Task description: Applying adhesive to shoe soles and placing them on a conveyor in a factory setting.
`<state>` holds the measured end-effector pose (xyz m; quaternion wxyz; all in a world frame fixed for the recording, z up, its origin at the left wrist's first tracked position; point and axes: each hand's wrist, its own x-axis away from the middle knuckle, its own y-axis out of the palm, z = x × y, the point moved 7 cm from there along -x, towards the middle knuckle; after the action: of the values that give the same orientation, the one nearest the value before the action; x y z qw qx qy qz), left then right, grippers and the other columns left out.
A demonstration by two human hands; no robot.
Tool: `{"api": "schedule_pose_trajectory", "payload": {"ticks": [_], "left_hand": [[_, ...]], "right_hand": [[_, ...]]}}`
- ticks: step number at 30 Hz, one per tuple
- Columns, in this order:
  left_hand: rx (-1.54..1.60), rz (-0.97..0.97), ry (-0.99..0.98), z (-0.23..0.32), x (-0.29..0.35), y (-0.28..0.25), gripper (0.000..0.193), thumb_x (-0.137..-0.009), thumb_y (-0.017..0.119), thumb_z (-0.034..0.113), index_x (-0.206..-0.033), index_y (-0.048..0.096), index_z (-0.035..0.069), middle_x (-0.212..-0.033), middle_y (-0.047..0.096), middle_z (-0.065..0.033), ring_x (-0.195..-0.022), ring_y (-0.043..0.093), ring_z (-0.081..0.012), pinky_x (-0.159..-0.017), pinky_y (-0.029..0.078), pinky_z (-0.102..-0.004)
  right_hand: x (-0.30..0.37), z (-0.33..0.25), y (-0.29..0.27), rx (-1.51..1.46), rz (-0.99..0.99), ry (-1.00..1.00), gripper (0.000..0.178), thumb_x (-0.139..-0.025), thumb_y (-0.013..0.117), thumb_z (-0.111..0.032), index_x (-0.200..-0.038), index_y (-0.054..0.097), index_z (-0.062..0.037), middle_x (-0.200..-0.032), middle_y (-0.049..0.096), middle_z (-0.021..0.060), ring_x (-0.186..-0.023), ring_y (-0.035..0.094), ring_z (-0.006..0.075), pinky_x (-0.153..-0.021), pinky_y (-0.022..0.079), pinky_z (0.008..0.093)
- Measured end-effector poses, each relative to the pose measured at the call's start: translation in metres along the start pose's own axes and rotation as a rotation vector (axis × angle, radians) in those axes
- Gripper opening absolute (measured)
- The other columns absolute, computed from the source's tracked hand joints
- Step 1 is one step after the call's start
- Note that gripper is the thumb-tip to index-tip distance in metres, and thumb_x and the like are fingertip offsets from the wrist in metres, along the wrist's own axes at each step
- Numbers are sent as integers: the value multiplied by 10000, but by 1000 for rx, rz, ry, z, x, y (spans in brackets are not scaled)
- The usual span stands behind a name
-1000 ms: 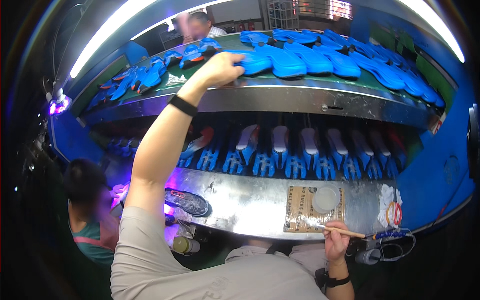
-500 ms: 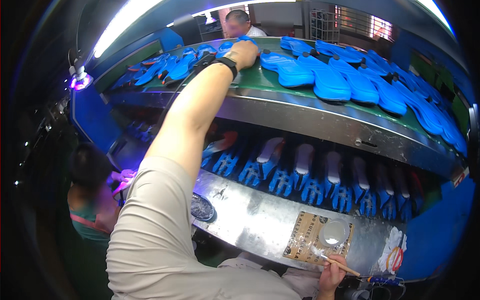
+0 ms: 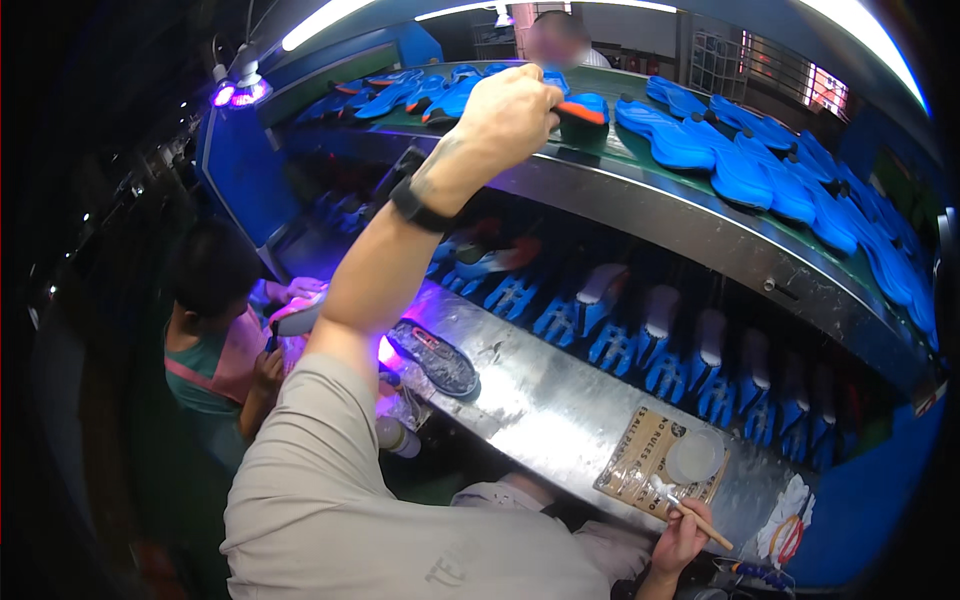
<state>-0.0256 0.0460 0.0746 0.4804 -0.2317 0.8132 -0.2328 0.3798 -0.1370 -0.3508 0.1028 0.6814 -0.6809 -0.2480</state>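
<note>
My left hand (image 3: 505, 118) is raised at the edge of the upper shelf, its fingers closed on a blue insole (image 3: 590, 106) with an orange edge and dark underside. The insole is tilted, and my hand hides part of it. Low on the right, my right hand (image 3: 680, 540) grips a brush (image 3: 706, 526) by its wooden handle. The brush's pale bristles lie over a brown cardboard piece (image 3: 627, 463), close to a round dish of whitish liquid (image 3: 695, 456).
Rows of blue insoles (image 3: 735, 165) cover the green upper shelf. Beneath it, several shoe soles stand on blue racks (image 3: 612, 345). A dark sole (image 3: 435, 358) lies on the metal bench (image 3: 530, 425). White gloves (image 3: 785, 520) lie at right. A co-worker (image 3: 225, 340) sits at left; another person is behind the shelf.
My left hand has drawn back from among the insoles toward me, bringing the orange-edged insole with it. My right hand keeps the brush over the cardboard. The whole view has shifted.
</note>
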Motion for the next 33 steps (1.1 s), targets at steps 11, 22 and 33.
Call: {"api": "schedule_pose_trajectory", "payload": {"ticks": [11,22,33], "left_hand": [[1404,-170,-835,3,91,64,430,-909,713,249,-1173,624,-78,-981,722,-121,-769,709,-171,-669,601,-289],[2167,-297,-1158,210,281,75,514,-917,607,172,-1356,508,-77,-1212,661,-184,-1088,661,-247,-934,536,-376],[2975,-573,-1586,321,368,59,871,-955,381,625,-1573,238,27,-1523,344,-336,-1298,509,-474,-899,542,-488]], "right_hand": [[6,-31,6,129,-16,4,288,-962,579,-196,-1130,605,37,-1088,575,97,-837,521,108,-747,411,217],[-22,-62,-7,624,75,2,186,-986,576,-73,-1126,653,22,-1038,647,40,-942,594,115,-858,468,245],[-72,-55,-4,1032,44,52,162,-911,649,-146,-935,695,7,-625,569,54,-554,520,106,-549,425,288]]}}
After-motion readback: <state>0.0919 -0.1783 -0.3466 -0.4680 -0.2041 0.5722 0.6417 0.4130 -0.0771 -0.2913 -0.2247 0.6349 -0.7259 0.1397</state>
